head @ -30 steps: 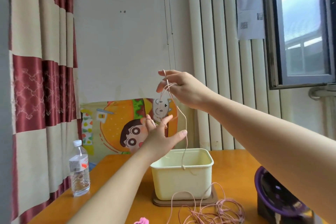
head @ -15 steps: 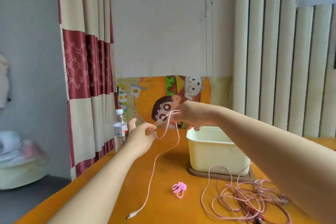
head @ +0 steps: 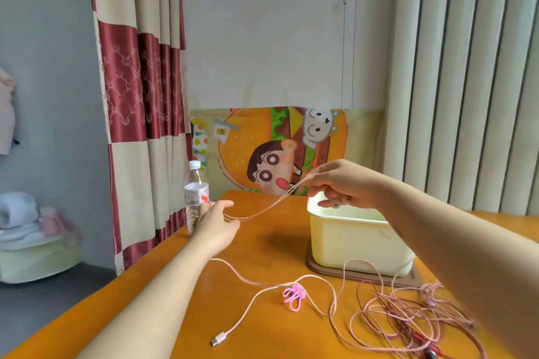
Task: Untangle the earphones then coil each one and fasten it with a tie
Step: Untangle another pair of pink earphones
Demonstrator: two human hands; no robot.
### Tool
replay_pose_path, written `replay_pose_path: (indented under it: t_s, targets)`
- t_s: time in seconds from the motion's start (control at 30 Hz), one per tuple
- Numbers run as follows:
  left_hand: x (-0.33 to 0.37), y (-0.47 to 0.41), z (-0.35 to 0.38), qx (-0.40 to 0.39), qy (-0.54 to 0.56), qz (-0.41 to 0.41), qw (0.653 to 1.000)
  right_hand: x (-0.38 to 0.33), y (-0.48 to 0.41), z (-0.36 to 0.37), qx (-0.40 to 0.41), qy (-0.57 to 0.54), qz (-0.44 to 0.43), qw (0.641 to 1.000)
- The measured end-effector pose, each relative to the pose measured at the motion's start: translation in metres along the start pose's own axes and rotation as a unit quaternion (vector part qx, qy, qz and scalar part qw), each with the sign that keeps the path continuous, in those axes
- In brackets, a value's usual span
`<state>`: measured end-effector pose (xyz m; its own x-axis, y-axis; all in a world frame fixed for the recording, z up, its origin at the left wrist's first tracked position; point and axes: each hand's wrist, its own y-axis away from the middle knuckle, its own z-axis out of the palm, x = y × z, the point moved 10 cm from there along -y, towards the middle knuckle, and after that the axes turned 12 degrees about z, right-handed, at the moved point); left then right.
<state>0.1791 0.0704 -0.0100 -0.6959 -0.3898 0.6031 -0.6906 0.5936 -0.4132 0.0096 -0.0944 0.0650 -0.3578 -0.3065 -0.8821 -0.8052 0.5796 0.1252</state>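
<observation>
Cord (head: 271,203), thin and pink, spans left hand (head: 214,224) to right hand (head: 344,183)

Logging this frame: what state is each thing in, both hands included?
left hand: fingers spread, cable strands running to it.
right hand: pinching the strands, raised near the tub.
earphone cable: stretched between the hands, plug lying on the table.
tangled earphones: loose heap on the table, uncoiled.
tie: lying unused on the table.
tub: upright, lidless.
water bottle: upright, capped.
</observation>
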Motion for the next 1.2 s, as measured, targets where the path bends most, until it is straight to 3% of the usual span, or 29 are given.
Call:
replay_pose_path:
  t_s: [0.1, 0.2, 0.33, 0.4, 0.43, 0.53, 0.6, 0.8, 0.93, 1.0, 1.1, 1.2]
  targets:
    - [0.0, -0.003, 0.018, -0.045, 0.031, -0.002, 0.999, 0.016, 0.007, 0.009, -0.069, -0.023, 0.032, 0.997]
    - [-0.006, -0.002, 0.033, -0.092, -0.033, -0.014, 0.995, 0.033, 0.01, 0.022, -0.121, -0.041, 0.054, 0.99]
    - [0.024, 0.0, 0.035, -0.073, -0.055, 0.043, 0.995, 0.048, 0.008, 0.027, -0.136, -0.086, 0.057, 0.985]
    - [0.047, 0.006, 0.036, -0.082, -0.025, 0.079, 0.993, 0.05, 0.011, 0.029, -0.15, -0.103, 0.054, 0.982]
    - [0.055, 0.012, 0.045, -0.126, 0.028, 0.072, 0.989, 0.051, 0.013, 0.029, -0.159, -0.108, 0.051, 0.98]
    - [0.075, 0.052, 0.087, -0.332, 0.235, -0.018, 0.913, 0.047, 0.019, 0.03, -0.175, -0.122, 0.038, 0.976]
    - [0.081, 0.066, 0.1, -0.38, 0.284, -0.039, 0.88, 0.043, 0.024, 0.03, -0.178, -0.121, 0.025, 0.976]
    - [0.075, 0.064, 0.103, -0.358, 0.293, -0.012, 0.887, 0.033, 0.033, -0.004, -0.101, -0.145, -0.034, 0.984]
    - [0.061, 0.041, 0.081, -0.248, 0.281, -0.001, 0.927, 0.049, 0.024, -0.047, 0.037, -0.127, -0.022, 0.991]
    - [0.05, 0.027, 0.063, -0.186, 0.187, 0.01, 0.965, 0.066, 0.018, -0.061, 0.083, -0.07, -0.001, 0.994]
    - [0.043, 0.011, 0.027, -0.08, -0.007, 0.054, 0.995, 0.095, 0.013, -0.062, 0.071, 0.051, 0.057, 0.995]
    - [0.055, 0.006, 0.011, -0.045, -0.031, 0.084, 0.995, 0.119, 0.018, -0.042, -0.021, 0.214, 0.116, 0.97]
